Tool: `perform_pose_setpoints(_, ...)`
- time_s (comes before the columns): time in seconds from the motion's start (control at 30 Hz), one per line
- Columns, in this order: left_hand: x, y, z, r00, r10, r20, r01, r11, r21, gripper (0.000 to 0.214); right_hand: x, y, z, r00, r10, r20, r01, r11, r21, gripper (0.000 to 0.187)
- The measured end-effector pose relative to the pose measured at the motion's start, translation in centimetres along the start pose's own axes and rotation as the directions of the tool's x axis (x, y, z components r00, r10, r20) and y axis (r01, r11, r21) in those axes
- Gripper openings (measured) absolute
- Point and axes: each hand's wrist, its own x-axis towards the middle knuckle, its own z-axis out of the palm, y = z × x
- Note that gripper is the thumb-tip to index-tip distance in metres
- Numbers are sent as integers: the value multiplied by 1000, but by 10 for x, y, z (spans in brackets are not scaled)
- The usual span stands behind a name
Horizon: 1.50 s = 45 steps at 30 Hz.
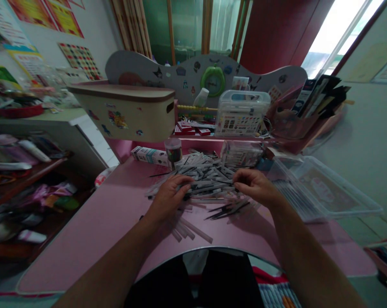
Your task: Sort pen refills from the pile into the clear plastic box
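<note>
A heap of thin grey-white pen-like sticks (209, 171), several with dark tips, lies on the pink desk. At the heap's left side my left hand (171, 194) rests with its fingers stretched forward and its thumb apart. My right hand (257, 186) is at the heap's right edge, its fingers curled towards the thumb; what is between them, if anything, is too small to make out. Between the hands and the desk's front edge lie a bundle of dark thin refills (227, 210) and several clear tubes (193, 229).
An open clear plastic box (334, 211) with thin sticks inside stands at right. Behind the heap are a clear round jar (173, 150), a small carton (150, 155) and a clear case (241, 153). A lidded cream bin (129, 115) and a handled case (241, 115) sit on the shelf.
</note>
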Motion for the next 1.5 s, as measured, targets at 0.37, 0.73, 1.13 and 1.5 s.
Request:
perform_pose_setpoints(0.37, 0, 0, 1, 999, 47, 6, -47, 998, 52, 19, 1, 1, -1, 998, 31, 50, -24, 991, -131, 8)
perform_pose_setpoints(0.73, -1, 1, 3, 993, 95, 71, -105, 982, 154, 20, 0, 3, 10, 992, 125, 19, -121, 899, 421, 17)
perform_pose_setpoints(1.13, -6, 17, 7, 970, -119, 214, 177, 945, -275, 11, 4, 8, 46, 1000, 14, 26, -28, 710, 704, 40)
perform_pose_setpoints(1.5, -19, 23, 23, 913, -255, 320, 396, 744, -537, 12, 5, 8, 77, 993, -115, -31, 119, 949, 290, 10)
